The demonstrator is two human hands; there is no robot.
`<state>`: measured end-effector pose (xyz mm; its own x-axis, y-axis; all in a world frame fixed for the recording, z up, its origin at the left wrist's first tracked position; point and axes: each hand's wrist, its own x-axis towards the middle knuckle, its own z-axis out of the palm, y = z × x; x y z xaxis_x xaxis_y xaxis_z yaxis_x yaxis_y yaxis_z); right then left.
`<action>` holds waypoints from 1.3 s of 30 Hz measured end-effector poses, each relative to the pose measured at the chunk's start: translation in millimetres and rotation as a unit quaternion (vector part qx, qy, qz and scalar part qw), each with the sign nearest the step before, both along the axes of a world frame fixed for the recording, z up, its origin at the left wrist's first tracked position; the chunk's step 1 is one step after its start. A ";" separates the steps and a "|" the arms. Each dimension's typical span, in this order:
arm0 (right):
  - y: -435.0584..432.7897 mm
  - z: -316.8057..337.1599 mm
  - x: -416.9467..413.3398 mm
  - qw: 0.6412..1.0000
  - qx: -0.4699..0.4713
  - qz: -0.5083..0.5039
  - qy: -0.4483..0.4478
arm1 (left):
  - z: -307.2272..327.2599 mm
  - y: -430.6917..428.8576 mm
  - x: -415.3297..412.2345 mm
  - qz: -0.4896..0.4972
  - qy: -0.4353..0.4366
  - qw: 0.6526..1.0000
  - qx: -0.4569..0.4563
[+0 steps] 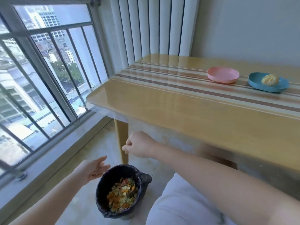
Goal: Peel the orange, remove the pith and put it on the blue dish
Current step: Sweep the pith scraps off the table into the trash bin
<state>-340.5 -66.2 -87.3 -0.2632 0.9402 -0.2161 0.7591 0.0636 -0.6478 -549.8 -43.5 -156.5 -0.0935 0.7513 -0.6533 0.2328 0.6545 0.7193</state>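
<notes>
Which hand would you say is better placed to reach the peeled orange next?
Probably right: the right hand is nearer the table, where the peeled orange sits in the blue dish at the right; the left hand is by the window, beyond the waste bin.

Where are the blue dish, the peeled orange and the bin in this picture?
blue dish [255, 81]: head view, bare inside at its left end.
peeled orange [270, 79]: head view, middle of the fruit.
bin [119, 172]: head view, dark inner back wall, just under the rim.
</notes>
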 end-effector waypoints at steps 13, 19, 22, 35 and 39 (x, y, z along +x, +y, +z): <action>24.0 -53.8 -25.7 0.985 0.038 -0.017 -0.169 | -20.0 21.1 -4.4 -0.236 0.258 0.925 0.146; 25.2 -55.3 -31.9 0.990 0.031 0.016 -0.138 | -9.9 23.3 -1.6 -0.353 0.328 0.867 0.128; 25.5 -55.1 -32.4 0.988 0.038 0.030 -0.146 | -7.1 24.0 -2.1 -0.389 0.357 0.837 0.145; 16.2 -19.7 -24.1 0.968 0.076 0.053 -0.234 | 20.9 20.3 5.5 -0.308 0.311 0.876 0.205; 13.8 -3.6 -22.8 0.949 0.127 0.051 -0.285 | 39.3 18.4 12.7 -0.292 0.375 0.837 0.270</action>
<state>-363.2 -52.4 -90.9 -0.2638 0.9571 -0.1202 0.9631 0.2543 -0.0884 -537.0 -25.2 -117.3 0.1602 0.9791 -0.1255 0.9188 -0.1015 0.3815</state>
